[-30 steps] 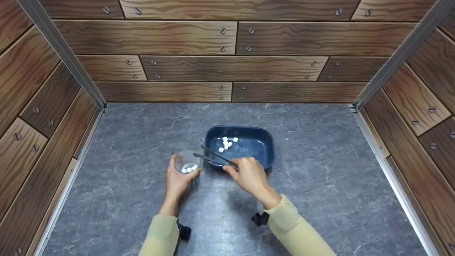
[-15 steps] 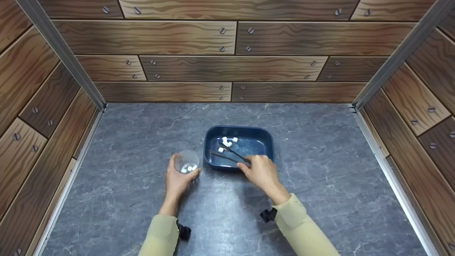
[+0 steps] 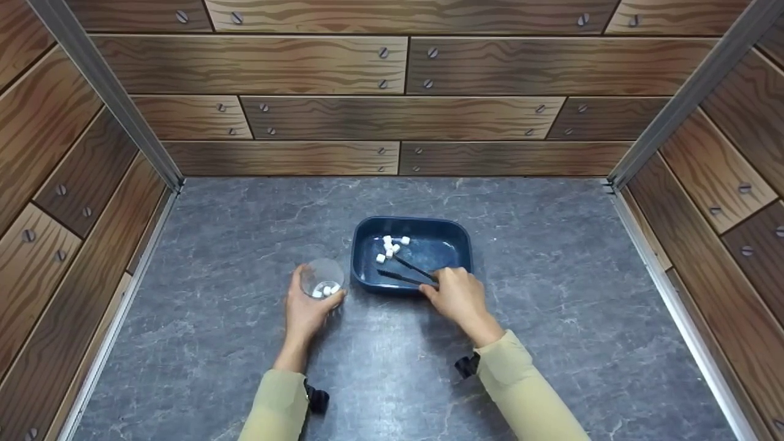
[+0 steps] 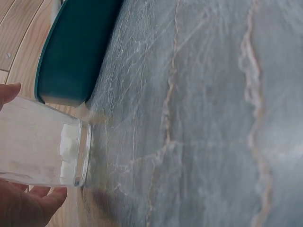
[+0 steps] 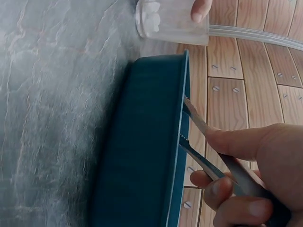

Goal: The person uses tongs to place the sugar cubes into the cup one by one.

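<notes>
My left hand [image 3: 309, 309] grips a clear cup [image 3: 323, 272] standing on the grey surface, with thumb and fingers around its sides. A few white cubes [image 4: 69, 144] lie at the cup's bottom. In my right hand [image 3: 458, 300] is a pair of dark tongs [image 3: 407, 272], held between thumb and fingers. The tong tips are spread apart with nothing between them, over the inside of the blue rectangular tub [image 3: 456, 229]. Several small white cubes [image 3: 390, 247] sit in the tub's left part, just up and left of the tips. The right wrist view shows the tips crossing the tub's rim.
The tub stands right of the cup, with a narrow gap between them. A grey marbled surface [image 3: 551, 275] lies under everything. Wood-patterned walls [image 3: 318, 116] with metal edge strips [image 3: 680, 337] enclose it at the back and both sides.
My right hand has moved right with the tongs, from above the cup to over the tub, and the tips have drawn back a little from the cubes. The left hand stays put.
</notes>
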`<state>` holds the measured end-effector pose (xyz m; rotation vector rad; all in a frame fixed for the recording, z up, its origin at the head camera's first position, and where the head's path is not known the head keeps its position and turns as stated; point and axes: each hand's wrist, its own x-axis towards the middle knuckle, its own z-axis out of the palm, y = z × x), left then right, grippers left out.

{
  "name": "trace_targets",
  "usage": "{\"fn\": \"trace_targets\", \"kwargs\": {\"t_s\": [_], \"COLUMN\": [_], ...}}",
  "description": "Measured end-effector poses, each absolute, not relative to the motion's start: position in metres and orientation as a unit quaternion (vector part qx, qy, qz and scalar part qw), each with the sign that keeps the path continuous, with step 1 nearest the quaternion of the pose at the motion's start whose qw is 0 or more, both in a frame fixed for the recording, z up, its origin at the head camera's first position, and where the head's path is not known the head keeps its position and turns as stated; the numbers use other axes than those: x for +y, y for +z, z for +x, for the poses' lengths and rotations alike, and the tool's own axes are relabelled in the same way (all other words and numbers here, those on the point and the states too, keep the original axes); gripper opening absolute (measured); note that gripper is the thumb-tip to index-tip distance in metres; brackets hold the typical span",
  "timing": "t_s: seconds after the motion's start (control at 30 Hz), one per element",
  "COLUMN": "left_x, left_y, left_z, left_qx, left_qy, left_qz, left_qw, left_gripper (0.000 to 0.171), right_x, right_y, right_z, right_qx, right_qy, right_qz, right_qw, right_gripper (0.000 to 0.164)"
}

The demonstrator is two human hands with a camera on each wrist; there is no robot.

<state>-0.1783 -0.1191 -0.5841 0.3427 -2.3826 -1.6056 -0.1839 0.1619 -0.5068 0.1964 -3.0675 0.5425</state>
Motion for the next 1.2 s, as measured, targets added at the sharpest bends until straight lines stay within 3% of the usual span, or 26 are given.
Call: {"fn": "trace_targets", "kwargs": {"t_s": [0.27,0.73,1.2], "left_x": [-0.119,-0.119,-0.119], "left_y": [-0.581,-0.582,-0.583], "left_z": [-0.177,-0.178,-0.178], "left_qx": [-0.817,-0.819,-0.814], "left_qy": [-0.552,-0.547,-0.558], "left_qz": [0.120,0.127,0.116], "left_qw": [0.115,0.113,0.114], "left_gripper": [0.101,0.102,0.100], "right_x": [0.162,0.156,0.146], "right_y": [-0.510,-0.507,-0.506], "right_z": [-0.189,-0.196,-0.206], "right_qx": [-0.988,-0.991,-0.992], "right_qy": [0.141,0.118,0.113], "right_qz": [0.060,0.043,0.049], "right_qw": [-0.001,-0.034,-0.015], "right_gripper": [0.026,0.034,0.032]}}
